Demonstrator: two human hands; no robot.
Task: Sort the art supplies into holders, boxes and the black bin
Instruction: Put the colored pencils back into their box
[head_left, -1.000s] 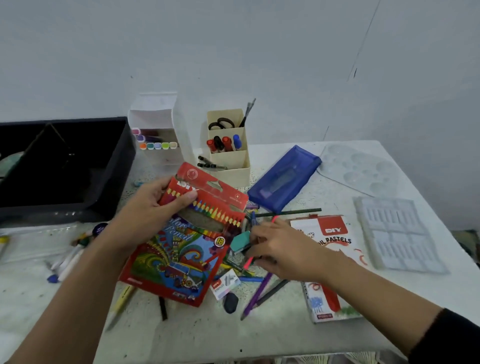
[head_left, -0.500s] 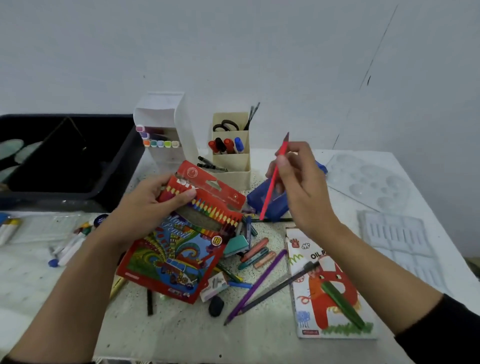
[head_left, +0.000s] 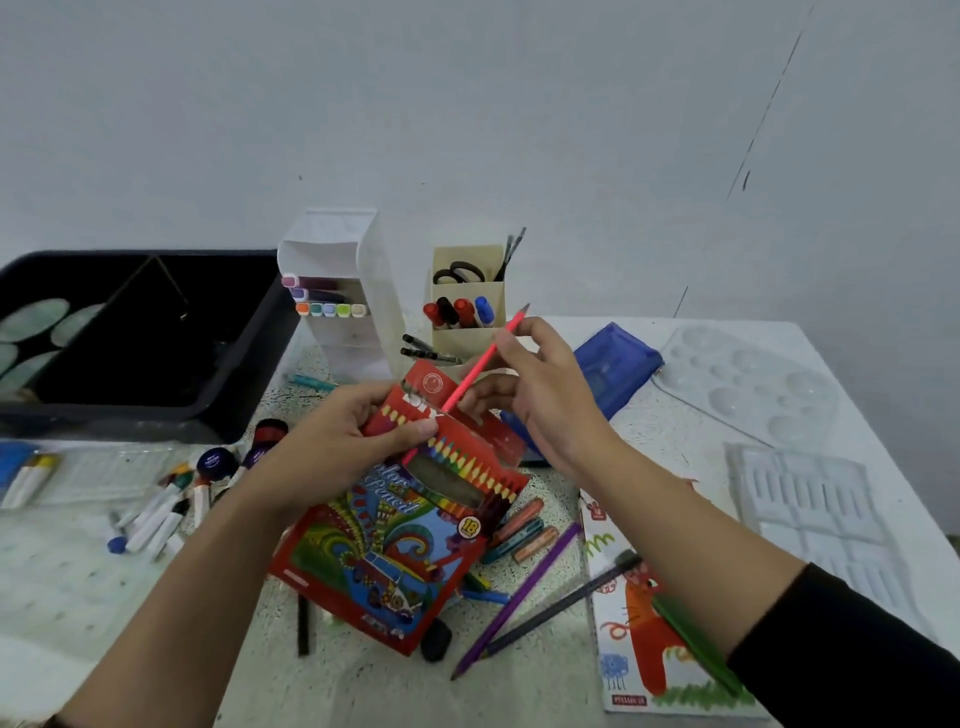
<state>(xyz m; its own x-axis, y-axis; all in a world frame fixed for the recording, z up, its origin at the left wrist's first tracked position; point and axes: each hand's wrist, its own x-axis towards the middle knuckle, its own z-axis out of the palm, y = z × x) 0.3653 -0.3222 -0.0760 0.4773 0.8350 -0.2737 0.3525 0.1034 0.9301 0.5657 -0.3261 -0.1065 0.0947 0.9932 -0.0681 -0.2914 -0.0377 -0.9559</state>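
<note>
Evidently your left hand (head_left: 332, 441) gripped the pencil box (head_left: 395, 545) tilted up from the bench (head_left: 363, 691), mouth raised, so your right hand (head_left: 550, 405), fingers (head_left: 508, 338) pinching the red pencil (head_left: 483, 359), could slide it inside.

Pink pencil (head_left: 476, 372), tilted, end in red box (head_left: 384, 561)

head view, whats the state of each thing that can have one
colour pencil box, flap open, top end raised
pink pencil, slanted, lower end at the box mouth
left hand, grips the box top
right hand, pinches the pink pencil
black bin, open-topped
beige holder, upright, part filled
white holder, upright, part filled
</note>
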